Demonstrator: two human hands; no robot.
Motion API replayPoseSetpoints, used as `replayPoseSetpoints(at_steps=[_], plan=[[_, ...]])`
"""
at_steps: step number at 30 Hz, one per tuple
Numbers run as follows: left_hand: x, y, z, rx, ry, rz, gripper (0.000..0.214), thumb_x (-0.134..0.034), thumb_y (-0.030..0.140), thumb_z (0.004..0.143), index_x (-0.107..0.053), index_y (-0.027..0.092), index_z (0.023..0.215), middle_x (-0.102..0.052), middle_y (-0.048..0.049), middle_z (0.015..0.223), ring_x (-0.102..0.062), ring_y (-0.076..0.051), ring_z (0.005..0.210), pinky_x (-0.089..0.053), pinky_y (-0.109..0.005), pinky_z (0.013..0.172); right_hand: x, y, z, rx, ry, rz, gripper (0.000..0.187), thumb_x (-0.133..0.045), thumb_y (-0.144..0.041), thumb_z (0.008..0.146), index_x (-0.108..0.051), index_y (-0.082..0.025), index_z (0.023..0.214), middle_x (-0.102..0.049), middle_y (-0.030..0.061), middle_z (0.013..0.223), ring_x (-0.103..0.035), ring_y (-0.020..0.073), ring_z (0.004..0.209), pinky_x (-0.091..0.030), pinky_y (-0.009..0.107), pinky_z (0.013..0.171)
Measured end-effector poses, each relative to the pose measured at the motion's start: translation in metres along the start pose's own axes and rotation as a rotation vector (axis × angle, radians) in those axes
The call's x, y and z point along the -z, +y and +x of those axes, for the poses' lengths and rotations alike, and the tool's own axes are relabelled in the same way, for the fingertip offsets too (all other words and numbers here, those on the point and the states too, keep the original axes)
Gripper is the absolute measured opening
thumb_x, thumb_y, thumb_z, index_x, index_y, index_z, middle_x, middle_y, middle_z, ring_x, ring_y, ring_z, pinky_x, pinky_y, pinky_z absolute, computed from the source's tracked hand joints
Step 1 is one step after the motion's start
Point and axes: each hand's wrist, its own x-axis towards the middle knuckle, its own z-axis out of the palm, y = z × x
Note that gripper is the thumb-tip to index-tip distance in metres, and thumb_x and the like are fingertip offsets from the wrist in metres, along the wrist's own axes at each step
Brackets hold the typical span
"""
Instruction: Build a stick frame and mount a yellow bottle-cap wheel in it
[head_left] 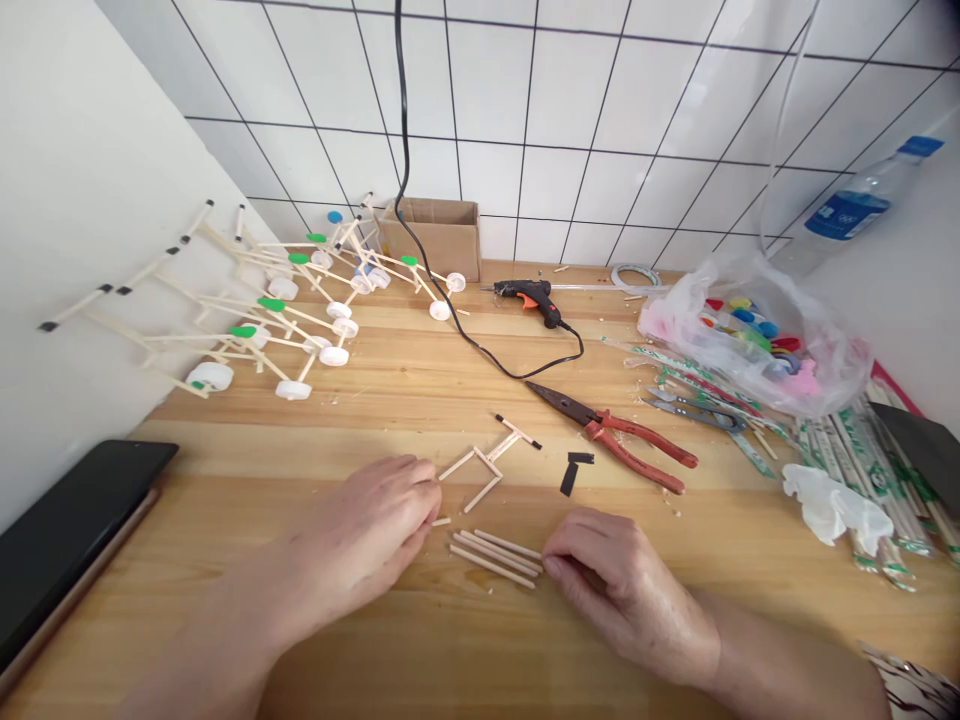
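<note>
My left hand [390, 510] rests on the table with its fingers curled together. Its fingertips are by a short piece of stick [442, 521], and whatever they hold is hidden. Right beside them lies a small frame of glued wooden sticks [486, 462], with a black-tipped crossbar [517, 431] at its far end. Several loose wooden sticks [495, 558] lie side by side between my hands. My right hand [630, 590] is closed, thumb against forefinger, at the right ends of these sticks; I cannot tell what is in its pinch. Two black strips [571, 473] lie beyond it.
Red-handled pliers [637, 440], a glue gun [529, 298] with black cord and snips [697, 408] lie farther back. Stick models with white wheels [292, 388] stand at left, near a phone [75, 540]. A cap-filled plastic bag [750, 330] and wrapped sticks [862, 470] occupy the right.
</note>
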Motion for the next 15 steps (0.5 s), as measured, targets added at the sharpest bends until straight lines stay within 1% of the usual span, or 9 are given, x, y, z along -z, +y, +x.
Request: replayPoseSetpoints(at_steps=[3, 9, 15], plan=[[0.0, -0.001, 0.001, 0.02, 0.0, 0.009, 0.021, -0.041, 0.009, 0.084, -0.052, 0.018, 0.069, -0.059, -0.0039, 0.077, -0.056, -0.02, 0.074, -0.04, -0.03, 0.065, 0.0, 0.0, 0.0, 0.004, 0.001, -0.004, 0.017, -0.044, -0.012, 0.089, -0.057, -0.016, 0.079, -0.058, 0.0028, 0.068, -0.05, 0.0128, 0.063, -0.036, 0.023, 0.057], [0.005, -0.003, -0.001, 0.119, 0.096, -0.065, 0.017, -0.042, 0.011, 0.081, -0.051, 0.021, 0.071, -0.061, -0.0001, 0.069, -0.057, -0.017, 0.062, -0.038, -0.027, 0.056, 0.0, 0.001, 0.001, -0.001, -0.003, -0.018, 0.017, -0.044, -0.012, 0.089, -0.057, -0.017, 0.078, -0.058, 0.0029, 0.068, -0.05, 0.0132, 0.063, -0.037, 0.024, 0.057], [0.01, 0.004, -0.002, 0.042, 0.135, -0.161, 0.017, -0.044, 0.01, 0.082, -0.053, 0.02, 0.073, -0.059, 0.0024, 0.067, -0.055, -0.013, 0.06, -0.038, -0.023, 0.057, 0.0, 0.0, 0.0, -0.008, -0.021, -0.017, 0.017, -0.044, -0.013, 0.089, -0.057, -0.017, 0.079, -0.058, 0.0031, 0.069, -0.051, 0.0134, 0.063, -0.037, 0.024, 0.058]])
